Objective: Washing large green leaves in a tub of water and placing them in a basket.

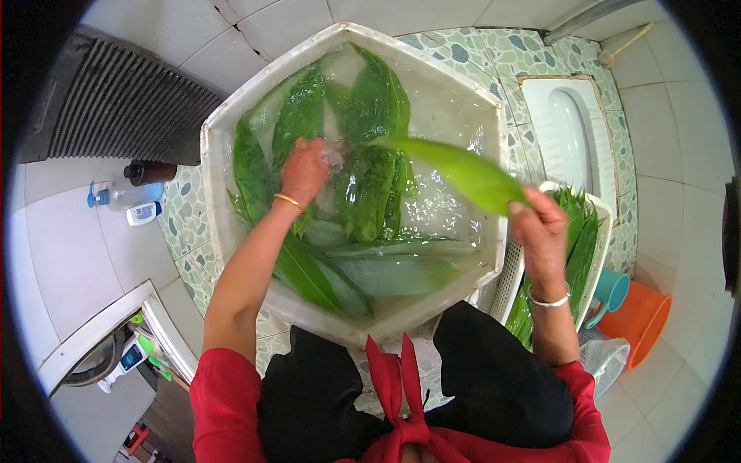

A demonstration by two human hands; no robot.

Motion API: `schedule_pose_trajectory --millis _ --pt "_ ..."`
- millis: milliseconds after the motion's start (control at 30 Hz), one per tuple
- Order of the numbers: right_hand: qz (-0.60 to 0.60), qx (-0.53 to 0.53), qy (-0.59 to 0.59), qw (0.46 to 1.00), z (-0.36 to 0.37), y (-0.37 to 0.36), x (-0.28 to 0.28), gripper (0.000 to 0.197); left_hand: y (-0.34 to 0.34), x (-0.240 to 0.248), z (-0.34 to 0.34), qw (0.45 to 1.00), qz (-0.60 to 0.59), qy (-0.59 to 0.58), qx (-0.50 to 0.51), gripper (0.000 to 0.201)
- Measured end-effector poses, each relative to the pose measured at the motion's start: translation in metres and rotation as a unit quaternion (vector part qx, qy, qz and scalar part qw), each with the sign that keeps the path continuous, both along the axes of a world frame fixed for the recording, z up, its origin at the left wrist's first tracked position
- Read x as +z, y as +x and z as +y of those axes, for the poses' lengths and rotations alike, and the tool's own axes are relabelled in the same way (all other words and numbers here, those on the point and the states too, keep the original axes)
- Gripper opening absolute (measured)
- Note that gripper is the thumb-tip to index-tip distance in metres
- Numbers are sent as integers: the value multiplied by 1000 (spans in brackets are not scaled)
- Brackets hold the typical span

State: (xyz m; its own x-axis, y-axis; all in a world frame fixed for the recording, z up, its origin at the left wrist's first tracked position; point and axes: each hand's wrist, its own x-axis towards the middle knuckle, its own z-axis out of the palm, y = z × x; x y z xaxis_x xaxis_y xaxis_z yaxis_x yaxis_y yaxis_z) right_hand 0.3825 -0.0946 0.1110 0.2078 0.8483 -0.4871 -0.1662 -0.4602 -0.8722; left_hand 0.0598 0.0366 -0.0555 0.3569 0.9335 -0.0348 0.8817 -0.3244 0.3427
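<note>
A large white basin (499, 158) of water stands in front of me, with many long green leaves (374, 100) soaking in it. My right hand (539, 228), at the basin's right rim, pinches one end of a bright green leaf (467, 176). That leaf stretches leftward over the water, and its far tip reaches toward the middle of the basin. My left hand (307, 170) is closed at the water surface among the leaves. Water splashes beside its knuckles, and whatever its fingers hold is hidden.
Right of the basin, a white plastic basket (509, 279) holds more leaves. Beyond it are an orange bucket (639, 320), a teal cup (610, 292) and a squat toilet (570, 135). A black ribbed washboard (127, 100) and bottles (144, 213) sit at left.
</note>
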Motion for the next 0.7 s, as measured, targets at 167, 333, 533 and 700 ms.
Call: schedule_pose_trajectory --millis 167,333,533,700 --pt "-384 123 373 835 17 -16 34 35 -8 31 -11 849 -409 -214 256 22" --pt "-340 310 313 831 0 -54 -44 40 9 75 -44 829 -467 -197 237 20" --pt "-384 452 228 772 -34 -71 -89 33 73 105 -94 927 -342 -122 -93 30" --pt "-368 475 230 765 -37 -73 -72 36 78 45 -88 965 -117 -49 -229 23"
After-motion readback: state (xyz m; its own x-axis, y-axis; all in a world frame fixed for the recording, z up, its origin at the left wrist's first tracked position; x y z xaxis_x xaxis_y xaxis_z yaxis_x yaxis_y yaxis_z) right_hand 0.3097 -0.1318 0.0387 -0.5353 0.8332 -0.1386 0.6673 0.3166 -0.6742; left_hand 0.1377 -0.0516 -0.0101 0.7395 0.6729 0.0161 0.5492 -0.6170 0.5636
